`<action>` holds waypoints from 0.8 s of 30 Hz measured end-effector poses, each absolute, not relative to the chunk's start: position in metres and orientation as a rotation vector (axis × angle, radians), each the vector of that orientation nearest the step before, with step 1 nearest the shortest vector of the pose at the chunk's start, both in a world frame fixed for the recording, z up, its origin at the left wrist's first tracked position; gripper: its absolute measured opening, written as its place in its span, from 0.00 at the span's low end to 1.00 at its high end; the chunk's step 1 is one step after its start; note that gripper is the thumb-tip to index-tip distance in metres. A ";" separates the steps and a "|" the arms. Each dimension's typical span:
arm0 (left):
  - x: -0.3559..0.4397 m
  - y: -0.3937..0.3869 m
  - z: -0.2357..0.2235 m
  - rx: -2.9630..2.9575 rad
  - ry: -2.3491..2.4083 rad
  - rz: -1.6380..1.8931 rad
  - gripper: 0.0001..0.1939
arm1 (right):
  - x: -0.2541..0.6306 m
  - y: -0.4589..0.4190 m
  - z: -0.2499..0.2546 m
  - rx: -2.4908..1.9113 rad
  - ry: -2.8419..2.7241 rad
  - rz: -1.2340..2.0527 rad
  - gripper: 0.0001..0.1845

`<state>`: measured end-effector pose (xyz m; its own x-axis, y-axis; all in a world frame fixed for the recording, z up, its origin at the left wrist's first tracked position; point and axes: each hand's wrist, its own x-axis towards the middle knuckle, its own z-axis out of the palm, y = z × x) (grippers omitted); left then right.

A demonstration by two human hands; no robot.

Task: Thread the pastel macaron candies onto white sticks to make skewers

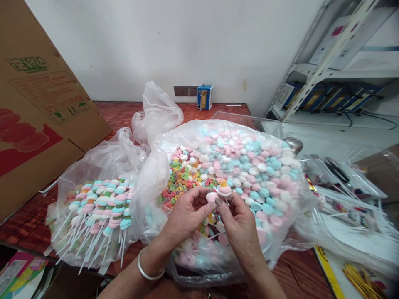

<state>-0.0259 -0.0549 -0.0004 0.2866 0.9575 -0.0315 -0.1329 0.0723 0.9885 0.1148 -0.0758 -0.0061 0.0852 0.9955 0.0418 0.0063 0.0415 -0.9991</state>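
Note:
Just above a large clear plastic bag of candy, my two hands meet. My left hand pinches a pink-and-white marshmallow disc between thumb and fingers. Beside it, my right hand grips a marshmallow lollipop upright by its stick, which my fingers mostly hide. That lollipop has a pink-and-white disc with an orange gummy piece on top. Beneath my hands, loose pink, blue and white marshmallow discs fill much of the bag, with small colourful gummy rings on its left side.
To the left, finished-looking marshmallow sticks lie on another plastic bag. A cardboard box stands at far left. By the wall is a small blue-and-white device. Shelving and packaged items occupy the right side.

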 end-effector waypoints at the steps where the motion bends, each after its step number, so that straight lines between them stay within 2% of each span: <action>1: -0.025 -0.054 -0.002 1.192 0.941 1.036 0.12 | 0.117 -0.077 -0.006 -1.253 -1.213 1.082 0.13; 5: -0.025 -0.046 -0.003 1.123 1.076 1.136 0.12 | 0.128 -0.093 -0.004 -1.389 -1.365 1.078 0.18; 9: -0.026 -0.039 -0.001 1.074 1.166 1.231 0.13 | 0.134 -0.119 0.002 -1.366 -1.455 1.276 0.21; 15: -0.026 -0.040 -0.002 1.133 1.202 1.266 0.14 | 0.131 -0.132 0.011 -1.320 -1.246 1.599 0.24; 24: -0.024 -0.045 -0.005 1.285 1.193 1.241 0.11 | 0.129 -0.129 0.020 -1.354 -1.028 1.703 0.27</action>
